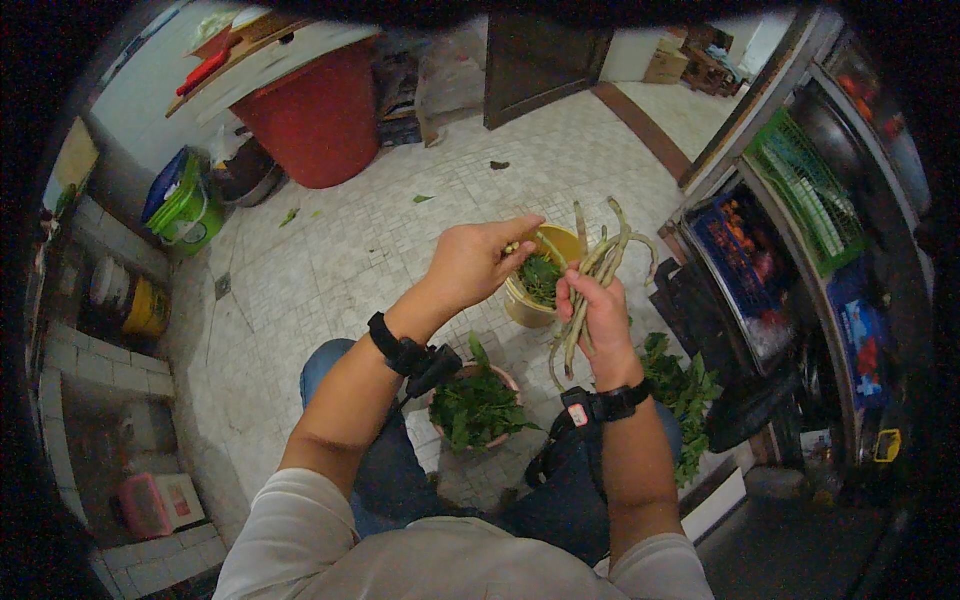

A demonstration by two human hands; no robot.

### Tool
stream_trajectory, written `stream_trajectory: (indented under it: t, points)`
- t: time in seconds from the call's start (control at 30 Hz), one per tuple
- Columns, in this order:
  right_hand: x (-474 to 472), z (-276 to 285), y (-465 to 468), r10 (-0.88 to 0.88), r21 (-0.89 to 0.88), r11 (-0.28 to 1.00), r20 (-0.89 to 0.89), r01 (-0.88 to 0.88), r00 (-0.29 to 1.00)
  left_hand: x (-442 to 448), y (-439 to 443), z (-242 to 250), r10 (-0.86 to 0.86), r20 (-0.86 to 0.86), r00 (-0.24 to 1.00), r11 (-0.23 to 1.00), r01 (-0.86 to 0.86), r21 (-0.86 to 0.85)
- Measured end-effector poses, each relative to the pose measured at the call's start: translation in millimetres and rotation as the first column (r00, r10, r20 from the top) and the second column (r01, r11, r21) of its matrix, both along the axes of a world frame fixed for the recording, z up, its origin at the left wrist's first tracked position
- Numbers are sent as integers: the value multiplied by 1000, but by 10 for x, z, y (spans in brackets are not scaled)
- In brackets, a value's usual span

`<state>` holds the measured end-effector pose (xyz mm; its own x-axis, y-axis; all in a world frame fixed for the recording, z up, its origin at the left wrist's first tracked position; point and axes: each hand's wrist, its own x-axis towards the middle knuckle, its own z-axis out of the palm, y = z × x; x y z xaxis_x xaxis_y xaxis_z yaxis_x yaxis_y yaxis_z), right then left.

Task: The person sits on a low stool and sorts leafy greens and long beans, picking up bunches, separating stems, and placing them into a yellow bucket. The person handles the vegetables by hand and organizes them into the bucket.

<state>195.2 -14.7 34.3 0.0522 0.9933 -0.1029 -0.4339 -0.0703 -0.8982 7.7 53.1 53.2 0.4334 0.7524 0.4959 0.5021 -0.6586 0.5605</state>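
My right hand is closed around a bunch of long, pale green bean pods, whose ends stick out above and below the fist. My left hand has its thumb and fingers on the end of a thin green piece, which runs across to the right hand. Under both hands stands a yellow bucket with green leaves and stems in it. Nearer my body, between the knees, a pinkish round container holds leafy greens. More leafy greens lie beside my right knee.
A large red tub stands beneath a board at the upper left, with a green bucket near the wall. Shelving with a green basket and trays borders the right side. Leaf scraps lie on the tiled floor. A dark door is at the top.
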Motion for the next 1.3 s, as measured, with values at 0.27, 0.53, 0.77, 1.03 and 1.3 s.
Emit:
stream_trajectory:
  t: [0.27,0.53,0.77,1.03,1.3]
  points:
    - [23,-8,-5,-1,-18,1000,106,3,994,-76,47,28,-107,-252,962,988,132,85]
    - [-150,-23,1,-18,-37,999,12,18,1000,152,-54,-149,88,-9,996,971,-84,222]
    - [-206,-41,-23,-39,-2,999,-191,39,981,443,-208,-91,384,782,491,547,561,-622]
    - [-111,3,7,-172,-18,985,-204,172,964,425,-195,-217,-15,304,953,927,127,-352]
    - [236,0,74,-252,-121,968,-457,221,853,456,-152,-102,34,366,930,999,-16,-52]
